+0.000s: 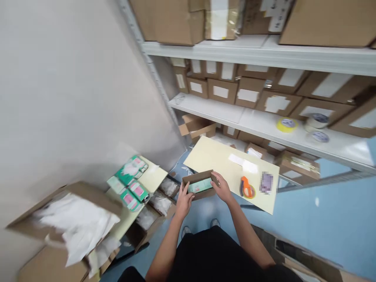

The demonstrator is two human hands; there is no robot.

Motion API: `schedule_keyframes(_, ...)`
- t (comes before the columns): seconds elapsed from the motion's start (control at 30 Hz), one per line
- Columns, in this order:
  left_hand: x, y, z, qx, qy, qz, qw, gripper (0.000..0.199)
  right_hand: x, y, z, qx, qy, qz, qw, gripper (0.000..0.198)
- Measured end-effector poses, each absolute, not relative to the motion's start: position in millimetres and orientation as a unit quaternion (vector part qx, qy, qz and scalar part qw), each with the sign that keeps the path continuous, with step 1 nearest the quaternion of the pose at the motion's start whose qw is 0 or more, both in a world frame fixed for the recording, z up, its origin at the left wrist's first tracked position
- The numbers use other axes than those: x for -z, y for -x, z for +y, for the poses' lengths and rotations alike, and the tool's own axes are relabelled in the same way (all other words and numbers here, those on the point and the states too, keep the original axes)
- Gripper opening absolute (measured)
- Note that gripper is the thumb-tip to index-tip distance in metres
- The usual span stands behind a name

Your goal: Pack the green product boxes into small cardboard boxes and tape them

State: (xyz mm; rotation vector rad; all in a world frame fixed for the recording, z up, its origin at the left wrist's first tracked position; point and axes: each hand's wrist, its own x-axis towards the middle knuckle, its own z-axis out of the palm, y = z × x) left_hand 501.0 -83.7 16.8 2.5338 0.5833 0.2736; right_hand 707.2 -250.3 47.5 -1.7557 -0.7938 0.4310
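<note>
Brown cardboard forms the open box (205,194) on my feed: I see the left hand (182,199), fingers half curled, gripping its left end, and the right hand (222,188) likewise on its right end. Its long axis runs left to right, the right end slightly farther off, mouth facing up; a green packet (199,185) lies lengthwise inside. Just beyond stretches the pale yellow worktop (211,156), an orange tape dispenser (246,187) to the right; farther back, labelled cartons (247,94) line a white shelf (211,108).
</note>
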Motion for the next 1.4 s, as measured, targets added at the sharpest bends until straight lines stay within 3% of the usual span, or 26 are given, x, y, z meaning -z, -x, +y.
schedule_keyframes(0.4,-41.5,-257.4,-57.0,-0.156,-0.859,0.444,0.200,0.022,-60.5,-518.4,-88.6,-0.302,0.611,-0.531,0.504,0.045)
schedule_keyframes(0.7,-7.6,-68.1,-50.0,-0.184,-0.793,0.550,0.186,0.020,-29.7,-329.0,4.5,-0.333,0.575,-0.614,0.426,0.049)
schedule_keyframes(0.87,-0.9,-6.7,-40.8,-0.189,-0.786,0.543,0.227,0.023,-18.1,-241.5,79.4,-0.324,0.559,-0.687,0.332,0.065)
schedule_keyframes(1.03,-3.8,19.0,-33.6,-0.188,-0.774,0.538,0.276,0.029,-4.8,-163.4,152.3,-0.320,0.575,-0.734,0.169,0.097)
schedule_keyframes(1.1,-3.5,22.5,-32.9,-0.192,-0.773,0.534,0.285,0.029,0.1,-145.7,171.0,-0.308,0.582,-0.742,0.126,0.089)
schedule_keyframes(1.27,0.4,26.3,-32.7,-0.216,-0.762,0.533,0.298,0.028,5.0,-139.6,193.5,-0.252,0.597,-0.757,0.087,0.034)
schedule_keyframes(1.4,1.5,26.5,-28.2,-0.239,-0.760,0.526,0.299,0.026,2.0,-150.9,203.7,-0.220,0.611,-0.752,0.112,0.024)
